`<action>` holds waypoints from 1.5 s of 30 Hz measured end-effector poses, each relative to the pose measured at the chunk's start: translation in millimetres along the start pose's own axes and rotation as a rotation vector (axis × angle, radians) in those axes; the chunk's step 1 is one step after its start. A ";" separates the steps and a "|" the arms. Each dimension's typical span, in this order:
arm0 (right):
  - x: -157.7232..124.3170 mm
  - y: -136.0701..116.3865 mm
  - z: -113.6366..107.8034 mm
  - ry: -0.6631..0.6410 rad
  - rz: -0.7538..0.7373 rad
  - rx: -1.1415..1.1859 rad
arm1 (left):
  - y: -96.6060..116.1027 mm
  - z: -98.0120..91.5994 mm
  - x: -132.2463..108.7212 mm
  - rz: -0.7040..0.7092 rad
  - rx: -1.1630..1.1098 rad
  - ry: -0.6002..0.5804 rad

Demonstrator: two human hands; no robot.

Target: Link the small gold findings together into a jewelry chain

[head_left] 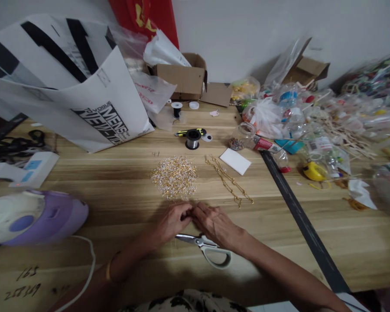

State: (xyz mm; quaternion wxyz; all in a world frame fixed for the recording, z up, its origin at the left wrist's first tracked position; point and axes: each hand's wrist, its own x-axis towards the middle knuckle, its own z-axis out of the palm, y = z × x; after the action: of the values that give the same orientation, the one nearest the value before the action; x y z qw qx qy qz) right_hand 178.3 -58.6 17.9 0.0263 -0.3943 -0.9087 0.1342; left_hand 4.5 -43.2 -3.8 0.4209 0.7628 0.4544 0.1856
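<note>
My left hand [173,222] and my right hand [213,223] meet at the near side of a pile of gold and clear beads [174,177]. The fingertips of both are pinched together; whatever lies between them is too small to make out. Under my right wrist lies a pair of scissors [199,242] with pale handles, its blades pointing left. A gold beaded chain [229,182] is stretched out on the table to the right of the pile. Behind the beads stands a spool of silvery wire [193,139].
A yellow-black cutter [182,132], a dark spool [177,110] and a white card [235,161] lie farther back. A large white bag [113,104] and a purple-white appliance [52,216] stand left. Bottles, bags and a yellow tape measure [314,171] crowd the right, beyond a black strip [299,212].
</note>
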 end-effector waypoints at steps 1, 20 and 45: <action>0.0 0.1 0.3 -0.001 -0.002 -0.004 | -0.4 -0.1 0.0 -0.003 0.005 0.002; 20.9 29.6 -26.4 -0.010 0.062 -0.007 | 8.9 -11.6 0.2 0.142 0.128 -0.014; 146.6 116.9 -36.0 -0.105 0.131 -0.300 | 10.2 -13.3 1.4 0.077 0.131 -0.026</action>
State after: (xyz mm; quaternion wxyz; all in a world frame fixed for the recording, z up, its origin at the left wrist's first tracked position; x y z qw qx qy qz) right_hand 165.9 132.0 13.1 -0.0895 -0.4444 -0.8911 0.0188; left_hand 1.9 -38.1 12.0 0.3683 0.8081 0.4304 0.1615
